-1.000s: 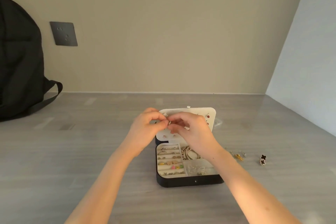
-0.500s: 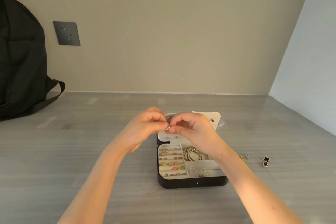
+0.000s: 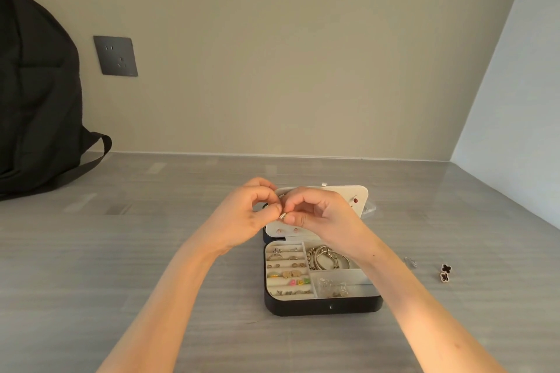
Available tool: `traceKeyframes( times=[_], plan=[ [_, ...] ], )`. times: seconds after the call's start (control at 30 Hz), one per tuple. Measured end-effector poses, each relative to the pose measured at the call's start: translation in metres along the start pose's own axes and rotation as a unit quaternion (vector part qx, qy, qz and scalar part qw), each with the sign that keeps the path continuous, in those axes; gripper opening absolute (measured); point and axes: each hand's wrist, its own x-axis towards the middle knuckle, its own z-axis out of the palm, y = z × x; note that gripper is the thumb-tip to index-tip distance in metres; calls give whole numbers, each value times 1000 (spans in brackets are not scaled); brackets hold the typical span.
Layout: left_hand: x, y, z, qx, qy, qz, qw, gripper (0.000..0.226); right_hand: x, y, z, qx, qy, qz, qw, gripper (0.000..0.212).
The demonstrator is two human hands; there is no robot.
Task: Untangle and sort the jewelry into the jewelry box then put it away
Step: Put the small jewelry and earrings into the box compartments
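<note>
A black jewelry box (image 3: 321,307) lies open on the grey table, its white lid (image 3: 359,194) raised at the back. Rings fill the left slots, bracelets (image 3: 325,257) the upper right compartment, small silver pieces (image 3: 331,286) the lower right one. Above the box, my left hand (image 3: 242,215) and my right hand (image 3: 321,215) meet fingertip to fingertip and both pinch a small silver earring (image 3: 283,216). Two black clover earrings (image 3: 445,272) and a small silver piece (image 3: 411,262) lie on the table to the right of the box.
A black backpack (image 3: 33,100) leans against the wall at the far left, its strap trailing on the table. A dark wall socket (image 3: 115,56) sits beside it. A white side wall closes in on the right.
Both hands have stayed together over the box, shifting slightly as the fingers work the small earring. The view has drifted a little.
</note>
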Motion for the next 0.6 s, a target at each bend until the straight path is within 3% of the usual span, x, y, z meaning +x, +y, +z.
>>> traceKeyframes(
  times=[0.17,0.47,0.6],
  plan=[
    [0,-2,-1,-10,-6,8,1000,36,0,2,0,15,-7,5,1000,5],
    [0,0,-2,-24,-18,-3,1000,27,-1,0,-1,76,-35,15,996,8],
    [-1,-1,-3,-27,-27,-7,999,36,0,-2,-2,98,-45,22,994,13]
  ],
)
